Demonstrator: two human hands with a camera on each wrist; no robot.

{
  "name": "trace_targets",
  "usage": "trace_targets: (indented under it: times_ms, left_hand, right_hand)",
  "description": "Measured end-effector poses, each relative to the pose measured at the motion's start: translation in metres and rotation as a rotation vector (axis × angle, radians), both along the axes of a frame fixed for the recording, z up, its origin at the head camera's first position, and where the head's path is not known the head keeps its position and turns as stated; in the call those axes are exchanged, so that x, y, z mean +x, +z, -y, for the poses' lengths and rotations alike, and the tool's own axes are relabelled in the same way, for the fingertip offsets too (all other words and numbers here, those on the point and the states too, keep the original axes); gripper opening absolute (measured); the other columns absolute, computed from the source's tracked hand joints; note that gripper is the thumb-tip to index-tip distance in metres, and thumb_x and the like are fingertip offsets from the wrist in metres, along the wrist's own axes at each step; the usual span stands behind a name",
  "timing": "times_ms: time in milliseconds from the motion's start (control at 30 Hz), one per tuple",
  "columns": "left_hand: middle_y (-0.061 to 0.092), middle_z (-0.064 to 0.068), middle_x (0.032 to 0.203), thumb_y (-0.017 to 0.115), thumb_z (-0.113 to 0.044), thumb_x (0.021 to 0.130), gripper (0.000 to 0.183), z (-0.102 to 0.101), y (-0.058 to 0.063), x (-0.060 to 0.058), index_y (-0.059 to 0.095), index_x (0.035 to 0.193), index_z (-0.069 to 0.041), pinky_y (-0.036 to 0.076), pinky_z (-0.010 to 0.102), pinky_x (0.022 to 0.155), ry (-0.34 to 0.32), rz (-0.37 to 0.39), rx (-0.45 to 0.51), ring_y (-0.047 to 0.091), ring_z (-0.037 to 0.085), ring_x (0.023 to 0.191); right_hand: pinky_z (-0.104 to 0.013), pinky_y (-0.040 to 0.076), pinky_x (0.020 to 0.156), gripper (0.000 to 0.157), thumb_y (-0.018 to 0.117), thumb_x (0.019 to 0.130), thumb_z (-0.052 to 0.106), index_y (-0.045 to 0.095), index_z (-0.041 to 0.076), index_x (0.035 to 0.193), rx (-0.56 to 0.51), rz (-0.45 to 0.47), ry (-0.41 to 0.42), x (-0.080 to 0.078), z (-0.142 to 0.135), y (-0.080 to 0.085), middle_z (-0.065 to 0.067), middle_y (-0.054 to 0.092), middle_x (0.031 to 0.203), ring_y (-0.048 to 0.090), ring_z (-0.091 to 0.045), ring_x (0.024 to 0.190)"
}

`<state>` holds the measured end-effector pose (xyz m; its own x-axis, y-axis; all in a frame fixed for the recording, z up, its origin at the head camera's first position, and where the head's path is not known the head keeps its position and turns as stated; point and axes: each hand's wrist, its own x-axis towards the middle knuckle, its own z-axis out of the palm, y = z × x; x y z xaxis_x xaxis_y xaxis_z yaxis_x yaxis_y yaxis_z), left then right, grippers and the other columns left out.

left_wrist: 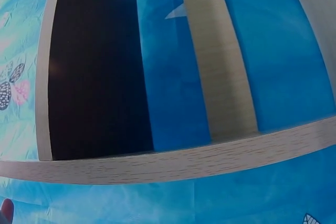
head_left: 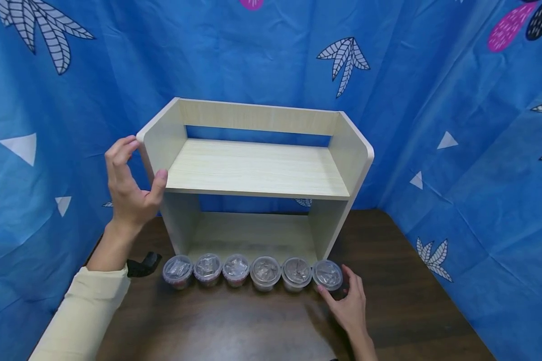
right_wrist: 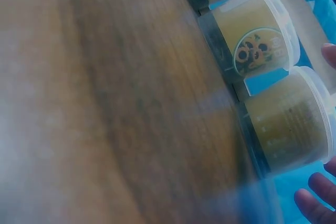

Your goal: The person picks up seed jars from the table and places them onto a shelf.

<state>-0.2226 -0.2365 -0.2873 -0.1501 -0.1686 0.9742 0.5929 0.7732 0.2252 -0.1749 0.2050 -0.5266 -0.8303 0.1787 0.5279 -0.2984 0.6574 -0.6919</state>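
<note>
Several small clear plastic tubs with lids (head_left: 265,271) stand in a row on the table, along the front of a pale wooden shelf (head_left: 253,168). My right hand (head_left: 350,306) holds the rightmost tub (head_left: 327,274), thumb at its near left and fingers round its right side. In the right wrist view, fingertips sit close by that tub's lid (right_wrist: 320,114), and the neighbouring tub (right_wrist: 257,40) bears a round printed label. My left hand (head_left: 133,188) is raised beside the shelf's left side panel (head_left: 160,135), fingers extended at its edge and thumb spread apart.
Both shelf levels show bare boards, with a bare lower board (head_left: 253,233) behind the tubs. A dark brown table (head_left: 235,326) lies beneath everything. Blue patterned curtain (head_left: 262,55) hangs close behind and at both sides. A black strap (head_left: 143,264) shows by the left wrist.
</note>
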Motion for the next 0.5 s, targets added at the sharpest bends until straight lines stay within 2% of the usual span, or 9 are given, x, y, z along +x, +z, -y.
trace_targets:
  times_ms: [267,500]
  left_hand:
    - [0.053,0.017,0.132,0.058,-0.045,0.082,0.064,0.001,0.006,-0.006,0.047,0.124,0.001,0.044,0.043,0.096,0.003,0.019,0.035,0.051,0.031,0.12]
    - [0.053,0.016,0.134,0.059,-0.041,0.078,0.067,0.003,0.009,-0.013,0.048,0.126,0.005,0.046,0.048,0.097,-0.022,0.057,0.078,0.051,0.027,0.121]
  right_hand:
    - [-0.041,0.051,0.07,0.083,0.092,0.063,0.023,0.054,-0.002,0.133,0.004,0.039,0.006,-0.002,0.0,0.001,-0.021,0.059,0.118,0.058,-0.032,0.102]
    - [-0.041,0.051,0.072,0.085,0.092,0.064,0.026,0.052,-0.002,0.135,0.017,0.085,0.007,-0.004,0.0,0.002,-0.021,0.059,0.119,0.057,-0.031,0.103]
